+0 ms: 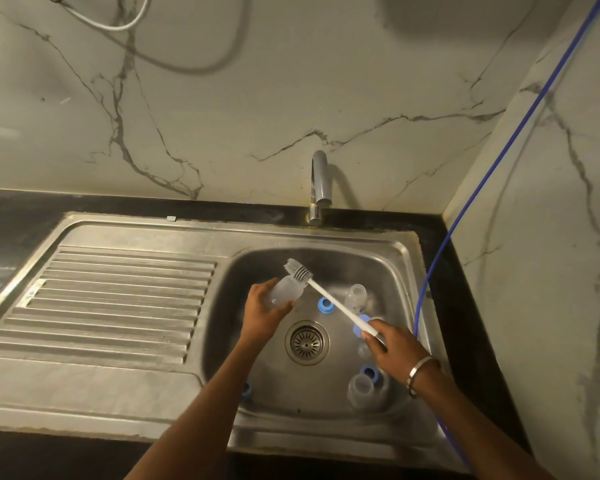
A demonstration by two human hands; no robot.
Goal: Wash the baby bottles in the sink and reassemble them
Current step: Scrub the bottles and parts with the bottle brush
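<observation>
My left hand (262, 313) is curled round a clear baby bottle (286, 292), fingers wrapped about its lower body, and I hold it tilted over the sink basin (388, 271), up and to the left of the drain (306, 342). The bottle's open mouth points up and away from the drain, toward the basin's far wall.

My right hand (392, 349) grips the thick end of a bottle brush (329, 299), fingers closed round the handle, to the right of the drain. The white shaft slants across the basin above the drain, and the grey bristled head (297, 268) sits at the mouth of the bottle I hold; I cannot tell whether it touches the rim or stands just outside it. A metal bangle (420, 374) circles my right wrist.

More parts lie on the basin floor round the drain. A second clear bottle (355, 297) lies up and to the right of the drain, partly behind the brush shaft. A blue ring (325, 305) rests just above the drain. Another blue piece (360, 323) shows right of the drain, close under the brush handle. Below and to the right of the drain a clear cap (360, 389) sits beside a blue ring (368, 371). Left of the drain and lower, a blue piece (246, 390) peeps out from behind my left forearm.

The tap (318, 185) stands on the counter beyond the drain, at the basin's far edge. The ribbed draining board (118, 299) stretches off to the left of the drain. A blue hose (499, 150) runs down the wall well to the right of the drain and past the basin's right rim.
</observation>
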